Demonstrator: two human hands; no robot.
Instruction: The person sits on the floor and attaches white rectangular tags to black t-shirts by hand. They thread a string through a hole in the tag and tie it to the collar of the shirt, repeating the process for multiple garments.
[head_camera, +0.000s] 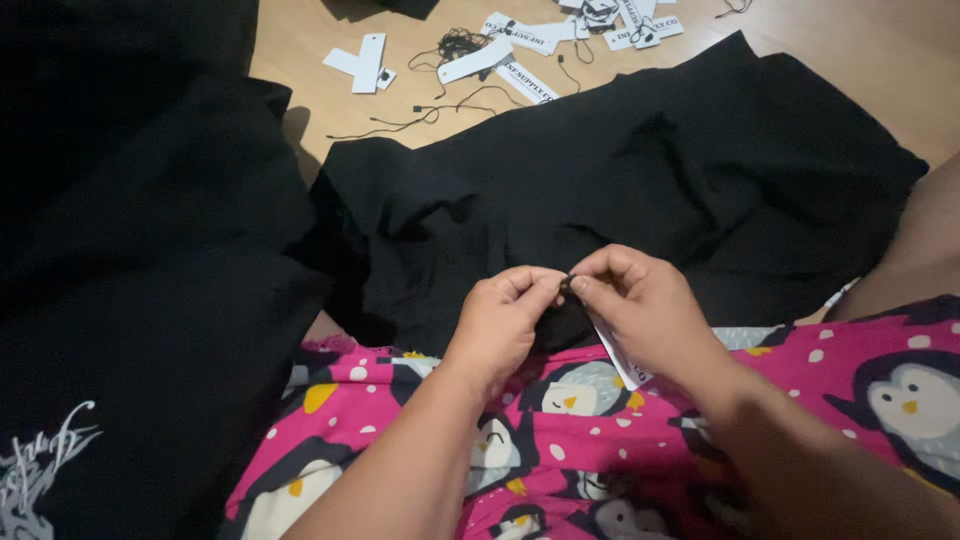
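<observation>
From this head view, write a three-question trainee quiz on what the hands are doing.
1. True or false: the left hand and the right hand meet over the black garment.
2. Which white thing hangs below the right hand? A) a paper tag B) a sock C) a cup
3. What lies loose on the wooden floor beyond the garment?

Key
1. True: the fingertips of both pinch at one spot on a fold of the dark cloth.
2. A
3. White tags and black strings, scattered.
</observation>
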